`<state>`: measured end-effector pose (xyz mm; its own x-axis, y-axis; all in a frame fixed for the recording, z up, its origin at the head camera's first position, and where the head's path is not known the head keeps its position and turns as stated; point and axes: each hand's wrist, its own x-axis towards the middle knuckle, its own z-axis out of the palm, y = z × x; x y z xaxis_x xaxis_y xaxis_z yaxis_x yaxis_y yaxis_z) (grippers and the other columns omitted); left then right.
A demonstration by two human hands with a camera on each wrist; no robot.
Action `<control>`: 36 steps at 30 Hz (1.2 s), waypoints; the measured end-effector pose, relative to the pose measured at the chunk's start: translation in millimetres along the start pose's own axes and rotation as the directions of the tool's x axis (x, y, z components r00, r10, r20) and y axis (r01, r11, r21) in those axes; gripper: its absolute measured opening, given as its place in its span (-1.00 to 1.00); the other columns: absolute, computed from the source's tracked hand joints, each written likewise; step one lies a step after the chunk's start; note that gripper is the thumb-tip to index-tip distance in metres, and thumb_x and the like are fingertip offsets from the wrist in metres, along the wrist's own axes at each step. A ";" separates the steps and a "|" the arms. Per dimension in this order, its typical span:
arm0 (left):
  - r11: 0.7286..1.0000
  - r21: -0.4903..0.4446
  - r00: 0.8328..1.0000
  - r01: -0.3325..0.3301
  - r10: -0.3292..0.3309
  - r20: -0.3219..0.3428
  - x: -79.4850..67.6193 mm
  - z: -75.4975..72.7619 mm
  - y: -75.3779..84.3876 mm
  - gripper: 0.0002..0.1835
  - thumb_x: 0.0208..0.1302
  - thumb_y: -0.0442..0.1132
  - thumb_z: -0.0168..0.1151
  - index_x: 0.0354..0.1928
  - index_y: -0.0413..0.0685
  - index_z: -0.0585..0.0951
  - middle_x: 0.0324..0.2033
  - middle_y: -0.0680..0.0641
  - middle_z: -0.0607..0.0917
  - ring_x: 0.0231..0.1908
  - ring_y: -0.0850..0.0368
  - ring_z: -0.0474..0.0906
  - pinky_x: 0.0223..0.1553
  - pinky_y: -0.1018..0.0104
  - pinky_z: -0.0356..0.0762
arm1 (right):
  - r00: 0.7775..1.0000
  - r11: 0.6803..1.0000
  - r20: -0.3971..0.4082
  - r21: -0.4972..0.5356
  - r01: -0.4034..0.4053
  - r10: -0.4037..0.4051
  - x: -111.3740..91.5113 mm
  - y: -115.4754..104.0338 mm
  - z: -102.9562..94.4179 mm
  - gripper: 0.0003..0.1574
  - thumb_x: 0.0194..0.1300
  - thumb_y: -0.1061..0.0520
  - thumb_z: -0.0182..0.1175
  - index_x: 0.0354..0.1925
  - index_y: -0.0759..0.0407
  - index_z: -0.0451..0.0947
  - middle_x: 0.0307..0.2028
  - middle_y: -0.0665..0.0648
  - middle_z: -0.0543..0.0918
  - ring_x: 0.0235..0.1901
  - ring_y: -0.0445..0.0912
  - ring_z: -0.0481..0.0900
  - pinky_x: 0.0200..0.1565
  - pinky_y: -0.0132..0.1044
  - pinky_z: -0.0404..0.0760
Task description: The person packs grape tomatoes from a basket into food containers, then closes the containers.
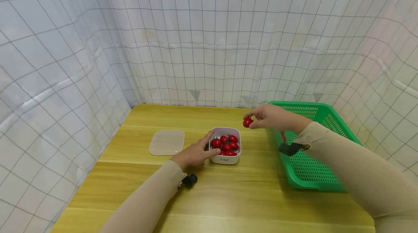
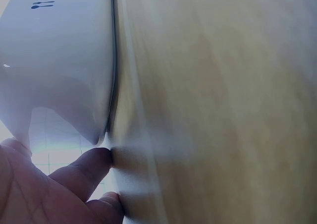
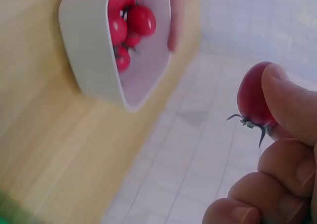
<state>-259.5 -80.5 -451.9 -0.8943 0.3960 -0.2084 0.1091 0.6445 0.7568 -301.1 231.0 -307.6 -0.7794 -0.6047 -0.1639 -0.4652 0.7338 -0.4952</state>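
Note:
A small white plastic container (image 1: 224, 159) stands on the wooden table, with several red cherry tomatoes (image 1: 226, 147) inside. My left hand (image 1: 195, 153) grips its left side, thumb at the front rim and index finger at the back corner. In the left wrist view, other fingers (image 2: 81, 172) are low beside the container wall (image 2: 64, 50). To the right of the container and above the table, my right hand (image 1: 272, 117) pinches one cherry tomato (image 1: 248, 122) between thumb and fingers. Green sepals hang from that tomato (image 3: 252, 95) in the right wrist view.
A translucent lid (image 1: 167, 142) lies flat on the table left of the container. At the right stands a green plastic basket (image 1: 339, 117), partly covered by my right forearm; something red shows within it. A white gridded curtain (image 1: 209, 62) surrounds the table's back and sides.

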 end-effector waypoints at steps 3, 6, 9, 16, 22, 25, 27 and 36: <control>1.000 0.005 1.000 0.005 -0.005 0.001 1.1 0.8 -0.3 -0.01 0.43 0.36 0.18 0.71 0.49 -0.13 0.66 -0.13 0.16 0.61 -0.29 0.11 0.57 -0.31 0.10 | 0.997 0.998 0.037 -0.016 0.063 -0.062 8.4 -12.6 11.2 -0.53 0.51 -0.01 0.30 0.30 0.04 0.64 -0.60 -0.08 0.36 -0.60 -0.18 0.26 -0.47 -0.34 0.30; 1.000 0.005 1.000 0.008 -0.008 0.004 1.4 1.0 -0.1 -0.01 0.43 0.36 0.18 0.71 0.49 -0.13 0.65 -0.13 0.16 0.61 -0.29 0.12 0.56 -0.32 0.10 | 0.995 0.996 0.058 -0.022 0.081 -0.080 12.4 -19.1 19.3 -0.49 0.51 -0.02 0.30 0.35 0.01 0.61 -0.62 -0.09 0.36 -0.60 -0.18 0.29 -0.42 -0.30 0.39; 1.000 -0.002 1.000 0.002 -0.002 0.007 1.5 1.3 0.2 0.00 0.42 0.37 0.19 0.71 0.49 -0.13 0.66 -0.13 0.16 0.61 -0.29 0.12 0.56 -0.32 0.09 | 0.996 0.997 0.058 -0.022 0.075 -0.074 13.8 -19.4 23.1 -0.44 0.52 -0.02 0.29 0.41 -0.02 0.57 -0.64 -0.06 0.34 -0.60 -0.17 0.31 -0.37 -0.26 0.46; 1.000 0.003 1.000 -0.005 0.005 0.009 1.9 1.7 0.6 0.01 0.40 0.40 0.18 0.71 0.50 -0.13 0.66 -0.10 0.15 0.61 -0.27 0.11 0.57 -0.29 0.11 | 0.999 0.999 0.021 -0.003 0.043 -0.043 5.6 -3.6 16.7 -0.40 0.54 -0.05 0.27 0.45 -0.01 0.52 -0.44 -0.04 0.64 -0.60 -0.18 0.31 -0.36 -0.25 0.47; 1.000 0.017 1.000 -0.010 0.010 0.002 1.9 0.9 1.3 0.00 0.42 0.39 0.18 0.71 0.51 -0.13 0.67 -0.09 0.13 0.62 -0.27 0.09 0.58 -0.27 0.08 | 0.993 0.986 -0.044 0.129 -0.101 0.108 -16.5 25.3 -0.5 -0.43 0.54 -0.09 0.26 0.44 -0.21 0.52 -0.72 -0.11 0.30 -0.80 -0.12 0.28 -0.57 -0.13 0.59; 1.000 0.021 1.000 -0.003 0.003 0.001 0.9 0.3 2.5 0.00 0.42 0.39 0.18 0.70 0.53 -0.14 0.67 -0.09 0.12 0.62 -0.28 0.08 0.58 -0.29 0.07 | 0.984 0.984 -0.111 0.131 -0.124 0.139 -27.2 48.5 -7.3 -0.45 0.54 -0.12 0.26 0.42 -0.20 0.54 -0.69 -0.12 0.30 -0.71 -0.14 0.30 -0.40 -0.14 0.57; 1.000 0.023 1.000 0.001 -0.001 0.001 0.0 -0.3 3.1 -0.01 0.42 0.38 0.18 0.70 0.53 -0.15 0.67 -0.09 0.12 0.63 -0.28 0.07 0.58 -0.29 0.06 | 0.977 0.985 -0.151 0.113 -0.134 0.151 -33.1 66.4 -10.0 -0.44 0.53 -0.15 0.25 0.41 -0.17 0.55 -0.67 -0.09 0.22 -0.64 -0.17 0.21 -0.36 -0.19 0.43; 1.000 0.024 1.000 0.004 -0.004 -0.001 -1.1 -2.0 3.1 -0.01 0.43 0.38 0.17 0.70 0.54 -0.15 0.67 -0.08 0.14 0.62 -0.25 0.10 0.58 -0.26 0.09 | 0.973 0.983 -0.145 0.049 -0.175 0.181 -47.1 134.0 -1.8 -0.46 0.57 -0.04 0.22 0.40 0.05 0.58 0.42 0.36 0.52 0.16 0.32 0.65 0.20 0.28 0.57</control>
<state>-259.1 -80.2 -448.1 -0.8951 0.3928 -0.2109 0.1160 0.6619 0.7406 -327.5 358.3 -364.7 -0.9030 -0.4109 -0.1252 -0.3003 0.8123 -0.5001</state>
